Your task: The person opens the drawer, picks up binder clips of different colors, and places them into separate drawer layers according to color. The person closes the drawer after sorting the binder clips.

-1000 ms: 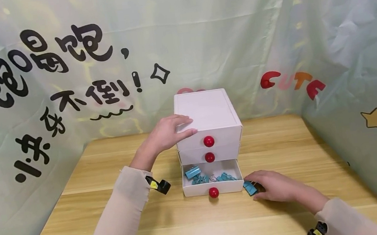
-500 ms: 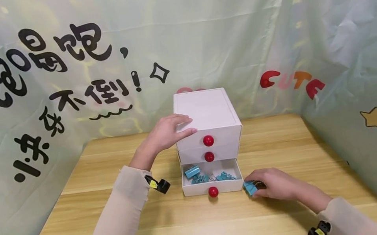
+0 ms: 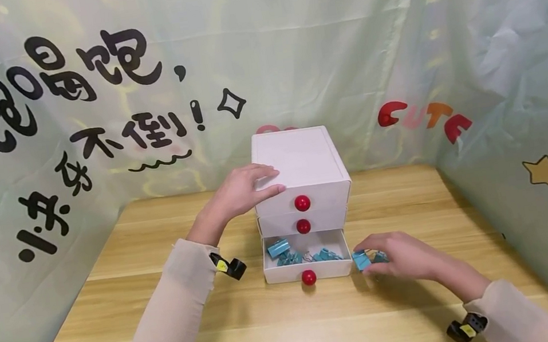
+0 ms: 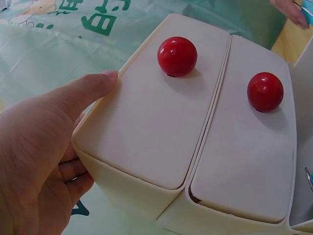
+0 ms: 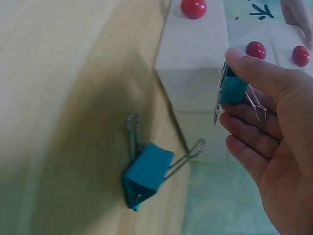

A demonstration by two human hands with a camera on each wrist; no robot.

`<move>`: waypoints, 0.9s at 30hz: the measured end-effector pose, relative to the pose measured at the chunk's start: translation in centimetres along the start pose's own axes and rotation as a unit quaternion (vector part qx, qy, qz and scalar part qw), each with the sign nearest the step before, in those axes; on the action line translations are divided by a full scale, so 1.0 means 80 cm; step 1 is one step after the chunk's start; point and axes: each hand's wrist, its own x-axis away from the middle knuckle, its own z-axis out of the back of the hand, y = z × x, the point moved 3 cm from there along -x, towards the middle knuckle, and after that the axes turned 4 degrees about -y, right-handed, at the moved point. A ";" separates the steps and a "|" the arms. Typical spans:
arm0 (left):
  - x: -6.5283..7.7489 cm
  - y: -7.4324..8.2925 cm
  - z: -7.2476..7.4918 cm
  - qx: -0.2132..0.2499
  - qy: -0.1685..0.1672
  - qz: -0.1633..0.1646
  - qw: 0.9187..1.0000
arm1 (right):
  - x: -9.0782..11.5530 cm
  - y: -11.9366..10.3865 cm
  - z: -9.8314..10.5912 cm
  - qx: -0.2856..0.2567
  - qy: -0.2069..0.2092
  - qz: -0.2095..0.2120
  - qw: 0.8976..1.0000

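Observation:
My right hand (image 3: 404, 255) pinches a blue binder clip (image 3: 361, 260) between thumb and fingers, just right of the pulled-out bottom drawer (image 3: 287, 275). In the right wrist view the held binder clip (image 5: 233, 88) shows its wire handles. A second binder clip (image 5: 150, 169) lies on the table below that hand, partly hidden by it in the head view. My left hand (image 3: 242, 189) rests on the upper left edge of a white drawer box (image 3: 298, 159), its thumb at the front edge. Several blue binder clips (image 3: 290, 258) lie inside the bottom drawer.
The upper drawer (image 3: 278, 200) and middle drawer (image 3: 278, 225) are closed, each with a red knob. The box stands on a wooden table (image 3: 295, 330). A printed cloth (image 3: 301, 63) hangs behind and at both sides.
My right hand has lifted slightly from the table with one binder clip, and another clip now shows beneath it. The left hand stays on the box.

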 end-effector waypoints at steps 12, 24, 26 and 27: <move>0.001 0.001 0.003 -0.001 -0.001 0.003 1.000 | -0.034 -0.022 0.018 -0.027 0.001 -0.008 1.000; 0.002 0.002 0.001 0.002 -0.001 0.006 1.000 | -0.075 -0.028 0.001 0.004 0.016 0.014 1.000; 0.002 0.003 0.000 0.002 -0.001 0.006 1.000 | -0.079 -0.028 -0.004 0.014 0.019 0.023 0.999; 0.002 0.003 0.000 0.002 0.001 0.005 1.000 | -0.081 -0.029 -0.006 0.021 0.022 0.028 0.999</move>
